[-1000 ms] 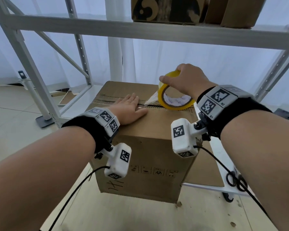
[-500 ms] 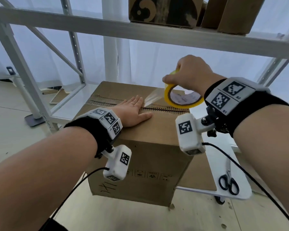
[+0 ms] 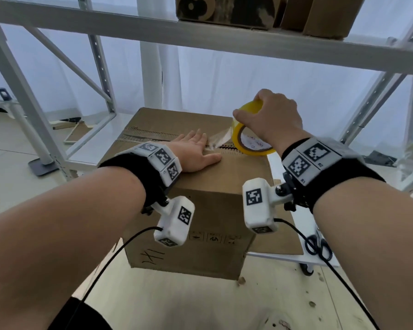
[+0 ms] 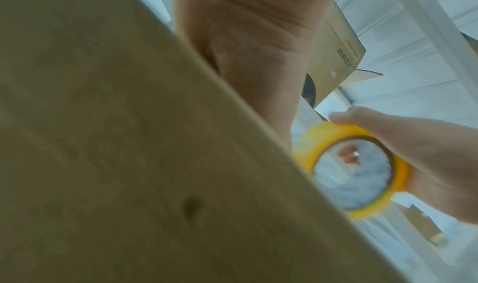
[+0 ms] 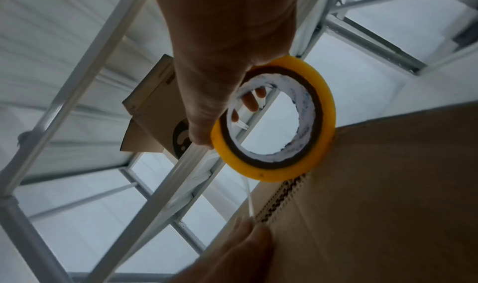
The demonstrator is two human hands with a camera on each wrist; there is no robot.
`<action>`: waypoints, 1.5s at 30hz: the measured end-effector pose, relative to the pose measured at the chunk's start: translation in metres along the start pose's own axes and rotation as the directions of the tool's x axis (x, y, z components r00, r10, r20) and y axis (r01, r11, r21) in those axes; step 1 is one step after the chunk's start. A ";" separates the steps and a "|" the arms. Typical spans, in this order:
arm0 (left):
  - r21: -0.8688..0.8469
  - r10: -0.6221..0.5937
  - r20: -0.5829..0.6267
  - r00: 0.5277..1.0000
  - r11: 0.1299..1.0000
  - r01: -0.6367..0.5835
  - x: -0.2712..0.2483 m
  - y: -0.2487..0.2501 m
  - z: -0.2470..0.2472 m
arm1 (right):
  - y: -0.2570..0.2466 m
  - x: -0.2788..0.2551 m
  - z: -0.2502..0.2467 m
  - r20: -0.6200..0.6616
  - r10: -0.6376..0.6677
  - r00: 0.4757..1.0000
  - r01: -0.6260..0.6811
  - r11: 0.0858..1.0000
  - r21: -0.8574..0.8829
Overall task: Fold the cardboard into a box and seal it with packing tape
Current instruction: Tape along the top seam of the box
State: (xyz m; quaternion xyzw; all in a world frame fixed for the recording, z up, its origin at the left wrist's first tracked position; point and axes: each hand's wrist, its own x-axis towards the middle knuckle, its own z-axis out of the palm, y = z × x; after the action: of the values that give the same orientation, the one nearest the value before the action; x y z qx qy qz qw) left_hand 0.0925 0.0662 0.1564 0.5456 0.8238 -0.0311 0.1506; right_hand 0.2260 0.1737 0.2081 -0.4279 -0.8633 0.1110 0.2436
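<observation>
A brown cardboard box [image 3: 208,203] stands upright with its top flaps closed along a ragged centre seam [image 3: 150,135]. My left hand [image 3: 196,153] lies flat on the top, fingers straight, pressing the taped seam. My right hand [image 3: 270,117] grips a yellow roll of clear packing tape [image 3: 250,139] from above at the seam's right end. A clear strip of tape [image 3: 221,139] runs from the roll down to my left fingertips. In the right wrist view the tape roll [image 5: 274,127] touches the box top [image 5: 388,185]. In the left wrist view the tape roll [image 4: 351,170] shows beyond the box [image 4: 129,144].
A white metal shelf frame [image 3: 200,36] surrounds the box, with more cardboard boxes [image 3: 227,8] on the upper shelf. Black scissors [image 3: 318,246] lie on a white board [image 3: 284,258] to the right. A flat cardboard sheet [image 3: 279,241] lies behind the box's right side.
My right hand has pulled the tape roll to the right along the seam, lengthening the clear strip. My left hand stays flat on the box top.
</observation>
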 end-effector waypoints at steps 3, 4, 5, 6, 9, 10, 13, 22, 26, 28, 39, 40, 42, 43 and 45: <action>0.010 0.051 0.012 0.999 0.999 -0.051 0.004 0.026 0.001 | -0.009 0.002 0.002 0.038 -0.009 0.999 0.012 0.996 -0.086; 0.008 0.059 0.010 0.998 0.998 -0.059 0.006 0.027 0.001 | -0.010 0.004 0.002 0.043 0.000 0.999 0.005 0.994 -0.108; 0.004 0.072 0.009 0.997 0.997 -0.072 0.007 0.025 0.001 | -0.010 0.005 0.002 0.049 0.012 0.999 -0.006 0.993 -0.119; 0.000 0.088 0.008 0.996 0.996 -0.088 0.006 0.019 0.000 | -0.010 0.006 0.002 0.054 0.021 0.998 -0.014 0.992 -0.125; 0.002 0.120 0.005 0.993 0.993 -0.120 -0.001 -0.004 0.001 | -0.011 0.008 0.001 0.066 0.028 0.997 -0.018 0.991 -0.136; 0.001 0.111 0.002 0.994 0.994 -0.111 -0.005 -0.013 0.001 | -0.012 0.009 0.002 0.074 0.030 0.997 -0.020 0.991 -0.133; -0.025 0.002 -0.011 1.000 1.000 -0.003 -0.017 -0.048 0.000 | -0.014 0.010 0.001 0.103 0.040 0.994 -0.026 0.990 -0.135; -0.011 -0.246 -0.024 0.969 0.969 0.246 -0.023 -0.059 0.001 | -0.017 0.006 0.002 0.110 0.025 0.994 -0.011 0.992 -0.129; -0.011 -0.169 -0.012 0.986 0.986 0.168 -0.010 -0.017 0.004 | -0.016 0.006 0.003 0.112 -0.001 0.994 0.017 0.990 -0.139; -0.013 -0.117 -0.012 0.993 0.993 0.117 -0.006 0.001 0.005 | -0.014 0.007 0.003 0.107 -0.003 0.994 0.017 0.991 -0.132; -0.048 0.026 -0.035 0.999 0.998 -0.028 0.001 0.011 0.008 | -0.005 0.016 -0.006 0.069 -0.025 0.997 0.023 0.999 0.035; -0.044 0.023 -0.033 0.999 0.999 -0.024 0.002 0.012 0.006 | -0.004 0.017 -0.008 0.049 -0.013 0.999 0.010 0.998 0.069; -0.026 0.006 -0.035 0.999 1.000 -0.007 0.004 0.013 0.003 | -0.001 0.017 -0.009 0.052 0.027 0.998 -0.032 0.994 0.106; -0.010 0.001 -0.040 0.999 1.000 -0.001 0.004 0.014 0.002 | 0.000 0.016 -0.009 0.068 0.052 0.996 -0.060 0.991 0.118; 0.012 0.005 -0.052 0.999 1.000 -0.004 0.004 0.014 0.004 | 0.002 0.013 -0.006 0.096 0.073 0.993 -0.084 0.989 0.120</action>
State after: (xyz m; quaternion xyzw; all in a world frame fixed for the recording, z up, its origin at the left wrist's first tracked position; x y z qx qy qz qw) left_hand 0.1045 0.0747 0.1531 0.5490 0.8260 -0.0216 0.1260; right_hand 0.2237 0.1852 0.2162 -0.4400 -0.8475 0.1934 0.2253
